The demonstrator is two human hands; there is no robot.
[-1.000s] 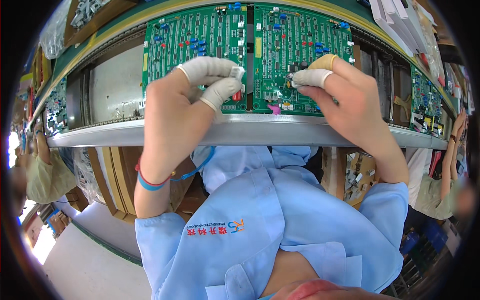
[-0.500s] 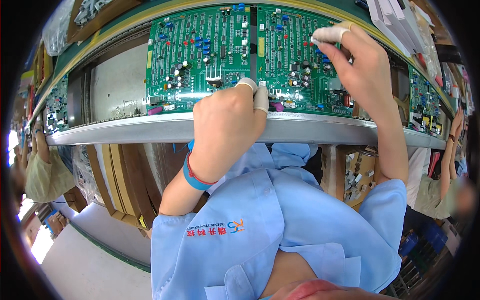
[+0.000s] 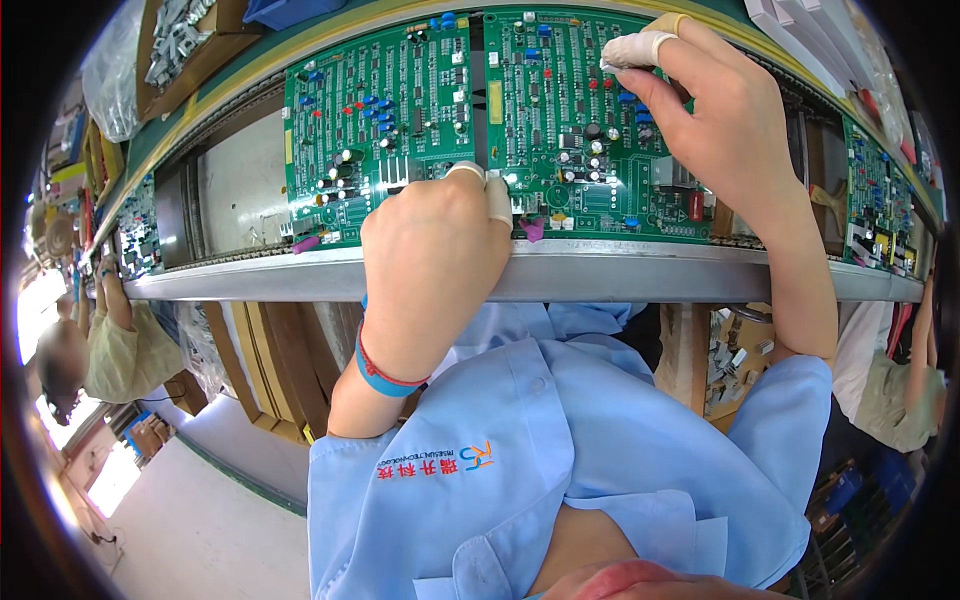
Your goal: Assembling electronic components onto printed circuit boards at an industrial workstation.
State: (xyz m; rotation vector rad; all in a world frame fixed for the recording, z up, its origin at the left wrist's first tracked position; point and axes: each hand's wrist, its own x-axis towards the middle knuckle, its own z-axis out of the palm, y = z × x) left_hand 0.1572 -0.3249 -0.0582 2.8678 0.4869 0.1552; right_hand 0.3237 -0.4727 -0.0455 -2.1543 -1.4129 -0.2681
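Observation:
Two green circuit boards lie side by side on a metal rail, the left board and the right board. My left hand, wearing pale finger cots, is closed at the lower inner corner of the right board. Its fingertips pinch a small white connector, mostly covered by the fingers. Above the right board's upper right part is my right hand. Its cot-covered finger and thumb are closed on a small white part, which shows only at the tips.
A silver rail runs along the near side. Further boards sit far left and far right. Metal parts fill a carton at the back left, beside a blue bin. A carton of small parts stands below the rail.
The two boards have shifted left, with both hands moving along. Both hands keep their pinch. The blue bin has come into view at the top.

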